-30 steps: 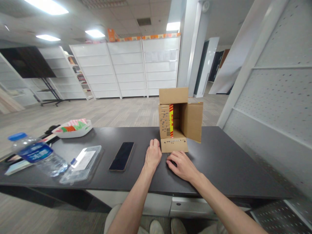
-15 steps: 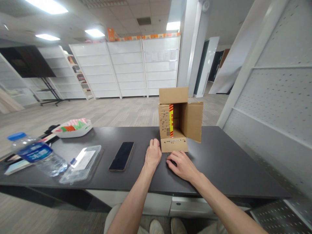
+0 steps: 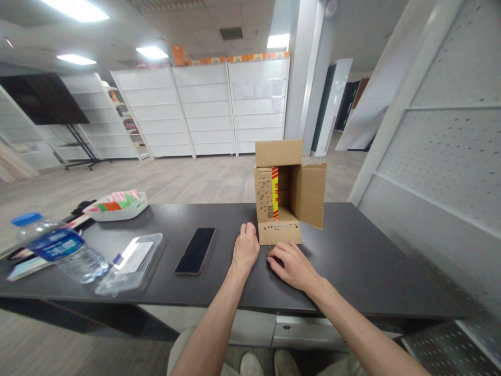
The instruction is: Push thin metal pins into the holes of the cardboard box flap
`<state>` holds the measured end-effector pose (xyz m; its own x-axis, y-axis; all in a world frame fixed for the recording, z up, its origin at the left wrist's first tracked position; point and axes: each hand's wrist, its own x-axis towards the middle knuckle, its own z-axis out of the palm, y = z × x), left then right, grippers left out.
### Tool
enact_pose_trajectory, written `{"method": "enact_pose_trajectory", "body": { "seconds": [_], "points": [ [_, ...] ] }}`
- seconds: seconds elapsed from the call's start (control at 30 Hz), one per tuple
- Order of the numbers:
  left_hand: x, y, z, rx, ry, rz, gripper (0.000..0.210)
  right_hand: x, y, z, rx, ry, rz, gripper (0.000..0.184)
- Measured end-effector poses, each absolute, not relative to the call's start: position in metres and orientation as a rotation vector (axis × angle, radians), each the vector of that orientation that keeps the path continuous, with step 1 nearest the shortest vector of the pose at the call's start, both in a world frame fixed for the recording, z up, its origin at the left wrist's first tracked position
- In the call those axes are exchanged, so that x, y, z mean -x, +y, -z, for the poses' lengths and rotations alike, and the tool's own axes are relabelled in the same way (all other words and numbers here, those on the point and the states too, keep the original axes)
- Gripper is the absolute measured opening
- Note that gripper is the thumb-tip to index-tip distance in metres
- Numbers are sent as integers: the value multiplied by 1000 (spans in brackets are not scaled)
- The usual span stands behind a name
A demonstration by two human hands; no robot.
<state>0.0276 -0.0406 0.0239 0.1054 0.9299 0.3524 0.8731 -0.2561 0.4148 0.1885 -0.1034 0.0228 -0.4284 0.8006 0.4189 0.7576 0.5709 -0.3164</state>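
Observation:
A cardboard box (image 3: 279,233) lies on its side on the dark desk, its opening towards me and its flaps folded out. Small dark marks or holes dot its left flap and lower flap. Beside the lower flap's left edge rests my left hand (image 3: 247,245), fingers curled closed; what they hold, if anything, is hidden. My right hand (image 3: 291,265) lies just in front of that flap, its fingers bent and closed. A thin, dark bit shows by its fingertips, too small to name.
Left of my hands lie a phone (image 3: 195,250) and a clear plastic case (image 3: 146,263). Further left are a tilted water bottle (image 3: 58,245) and a white basket (image 3: 133,210) with colourful contents. A perforated panel (image 3: 442,151) rises at the right.

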Motion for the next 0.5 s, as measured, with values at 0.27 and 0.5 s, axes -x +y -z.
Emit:
{"method": "enact_pose_trajectory", "body": {
  "seconds": [0.27,0.5],
  "points": [
    [-28,-42,-26,-2251,1863,-822,15,-188,-104,-24,1244,-2268,-103,13],
    [-28,-41,-25,-2254,1853,-823,15,-189,-102,-22,1260,-2223,-112,14]
  ]
}}
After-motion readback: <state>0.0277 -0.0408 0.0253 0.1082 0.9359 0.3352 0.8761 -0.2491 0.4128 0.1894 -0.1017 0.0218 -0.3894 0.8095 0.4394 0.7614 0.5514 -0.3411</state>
